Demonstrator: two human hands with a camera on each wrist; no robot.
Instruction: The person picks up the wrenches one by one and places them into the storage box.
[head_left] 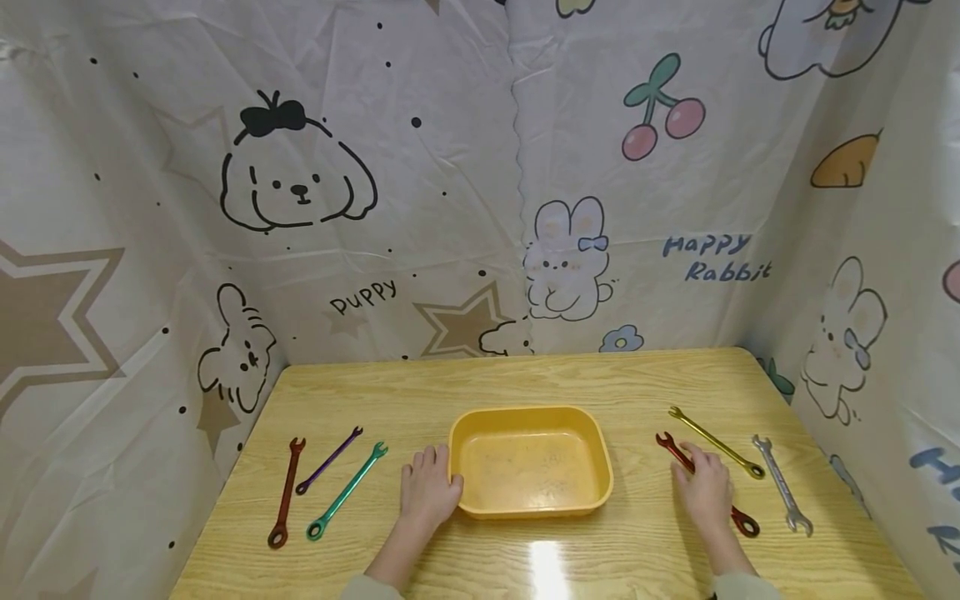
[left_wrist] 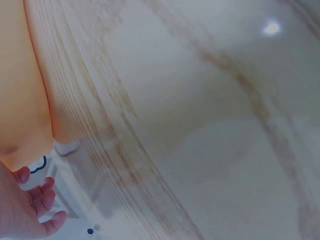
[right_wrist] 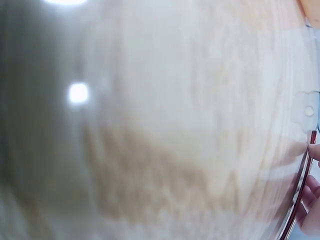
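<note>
My left hand (head_left: pixel 431 492) rests against the left side of a yellow plastic tub (head_left: pixel 531 513), its thumb at the rim and its fingers loosely bent outside the wall. The left wrist view shows these fingers (left_wrist: pixel 44 199) beside the orange-looking tub wall (left_wrist: pixel 22 90). On the right, my right hand (head_left: pixel 707 492) pinches a red ratchet combination wrench (head_left: pixel 745 522) around its middle. Seen edge-on, that wrench (right_wrist: pixel 299 195) lies between thumb and fingers at the right of the right wrist view; whether it is lifted I cannot tell.
A yellow wrench (head_left: pixel 716 442) and a silver wrench (head_left: pixel 782 485) lie beside the right hand. At the left are a dark red wrench (head_left: pixel 287 492), a purple wrench (head_left: pixel 328 461) and a green wrench (head_left: pixel 347 492). Printed cloth (head_left: pixel 450 167) surrounds the wooden table (head_left: pixel 405 383).
</note>
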